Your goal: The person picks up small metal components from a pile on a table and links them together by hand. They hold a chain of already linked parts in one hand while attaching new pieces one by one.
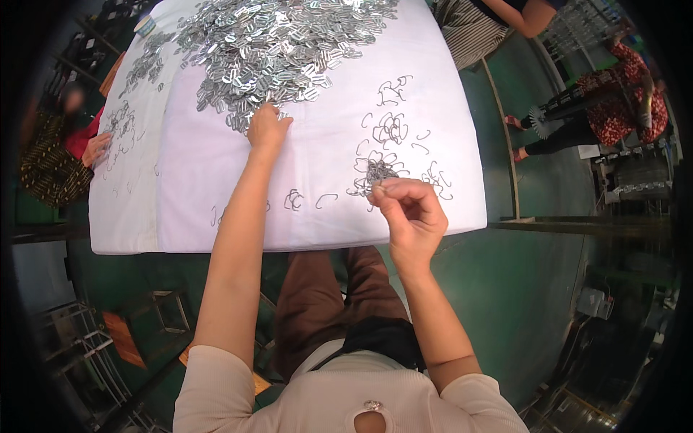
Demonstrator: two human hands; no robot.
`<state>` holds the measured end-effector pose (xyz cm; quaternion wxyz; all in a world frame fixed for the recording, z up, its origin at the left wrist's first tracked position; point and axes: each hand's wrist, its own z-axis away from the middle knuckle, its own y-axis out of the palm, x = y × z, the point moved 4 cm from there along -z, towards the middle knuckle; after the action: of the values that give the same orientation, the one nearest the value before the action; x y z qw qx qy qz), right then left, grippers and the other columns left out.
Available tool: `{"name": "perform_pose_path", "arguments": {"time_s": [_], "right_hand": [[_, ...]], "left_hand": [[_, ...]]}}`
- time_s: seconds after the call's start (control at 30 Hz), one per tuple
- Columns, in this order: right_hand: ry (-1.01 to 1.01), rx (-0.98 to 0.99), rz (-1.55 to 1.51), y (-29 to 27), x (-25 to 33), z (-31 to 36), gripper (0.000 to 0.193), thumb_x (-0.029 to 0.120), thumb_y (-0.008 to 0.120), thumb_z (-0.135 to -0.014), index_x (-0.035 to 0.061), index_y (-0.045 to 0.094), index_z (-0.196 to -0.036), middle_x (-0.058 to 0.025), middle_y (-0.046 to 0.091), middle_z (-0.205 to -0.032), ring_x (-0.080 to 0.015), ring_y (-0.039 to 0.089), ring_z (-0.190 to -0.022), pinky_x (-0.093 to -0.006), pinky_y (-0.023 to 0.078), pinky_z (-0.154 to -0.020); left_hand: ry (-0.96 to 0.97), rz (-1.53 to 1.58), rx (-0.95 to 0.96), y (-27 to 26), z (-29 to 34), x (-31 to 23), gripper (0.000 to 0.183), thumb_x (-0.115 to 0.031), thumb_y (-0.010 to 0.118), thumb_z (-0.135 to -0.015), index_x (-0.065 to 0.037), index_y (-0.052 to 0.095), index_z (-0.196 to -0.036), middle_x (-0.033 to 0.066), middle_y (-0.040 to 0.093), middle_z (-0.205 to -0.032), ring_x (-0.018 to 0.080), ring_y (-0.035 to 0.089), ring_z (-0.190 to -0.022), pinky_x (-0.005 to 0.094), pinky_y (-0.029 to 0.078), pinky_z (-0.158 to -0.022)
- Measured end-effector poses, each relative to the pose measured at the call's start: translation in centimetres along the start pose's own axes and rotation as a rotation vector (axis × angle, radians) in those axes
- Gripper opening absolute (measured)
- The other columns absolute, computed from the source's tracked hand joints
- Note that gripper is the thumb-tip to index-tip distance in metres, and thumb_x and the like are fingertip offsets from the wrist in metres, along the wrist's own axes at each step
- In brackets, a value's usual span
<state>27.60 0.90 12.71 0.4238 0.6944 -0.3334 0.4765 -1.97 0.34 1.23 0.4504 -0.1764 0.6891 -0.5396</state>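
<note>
Over at the far left corner, one small tub (145, 27); around, three other people (628, 108). In the way, the left forearm (242, 245), across a row of curved wires (292, 200). Beyond, on white cloth (332, 144), one big heap of silver metal pieces (281, 54), too many to count: flat, shiny, slotted. Now left hand (267, 130) at its near edge, hold impossible to tell; right hand (416, 215) in a thumb-and-finger pinch, contents unclear, over a dark wire tangle (380, 171).
</note>
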Motion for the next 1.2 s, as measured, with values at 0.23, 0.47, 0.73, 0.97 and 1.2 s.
{"name": "perform_pose_path", "arguments": {"time_s": [0.23,0.47,0.73,0.97,1.2], "right_hand": [[-0.029,0.025,0.073,0.8,0.2,0.7,0.010,-0.008,0.061,-0.079,-0.0001,0.057,-0.081,-0.0078,0.064,-0.084,-0.0114,0.062,-0.076,-0.0244,0.053,-0.069],[-0.074,-0.009,0.182,1.2,0.8,0.6,0.009,-0.007,0.062,-0.078,0.0000,0.057,-0.080,-0.0071,0.065,-0.082,-0.0112,0.063,-0.076,-0.0232,0.053,-0.067],[-0.111,0.017,0.201,1.8,0.5,0.5,0.009,-0.008,0.062,-0.078,0.0000,0.058,-0.081,-0.0070,0.065,-0.082,-0.0119,0.064,-0.076,-0.0235,0.054,-0.066],[-0.197,0.053,0.552,-0.1,-0.3,-2.5,0.017,0.003,0.065,-0.078,0.0019,0.058,-0.093,-0.0075,0.057,-0.090,-0.0144,0.057,-0.075,-0.0242,0.049,-0.054],[-0.077,0.348,1.219,-6.1,-8.7,-15.4,0.010,0.011,0.055,-0.083,0.0090,0.064,-0.087,-0.0086,0.061,-0.086,-0.0259,0.060,-0.081,-0.0368,0.047,-0.070]], "left_hand": [[0.100,0.434,0.054,-1.4,2.5,-2.4,0.022,-0.022,0.071,-0.074,-0.002,0.069,-0.083,0.0082,0.068,-0.076,0.0198,0.064,-0.071,0.0311,0.049,-0.067],[0.136,1.044,0.297,-9.3,14.6,-10.1,0.019,-0.016,0.065,-0.083,0.001,0.067,-0.092,0.0041,0.066,-0.076,0.0071,0.059,-0.067,0.0209,0.047,-0.059],[0.318,1.070,0.110,-12.1,17.0,-10.9,0.012,-0.004,0.063,-0.082,0.002,0.067,-0.091,0.0076,0.065,-0.083,0.0101,0.060,-0.067,0.0220,0.048,-0.060],[0.347,1.013,0.011,-13.1,16.9,-9.6,0.012,-0.002,0.063,-0.081,0.002,0.068,-0.091,0.0073,0.064,-0.082,0.0092,0.059,-0.070,0.0206,0.046,-0.060],[0.315,0.983,-0.018,-14.3,16.5,-8.8,0.013,-0.001,0.062,-0.082,0.001,0.067,-0.094,0.0049,0.061,-0.084,0.0074,0.055,-0.069,0.0186,0.044,-0.062]]}}
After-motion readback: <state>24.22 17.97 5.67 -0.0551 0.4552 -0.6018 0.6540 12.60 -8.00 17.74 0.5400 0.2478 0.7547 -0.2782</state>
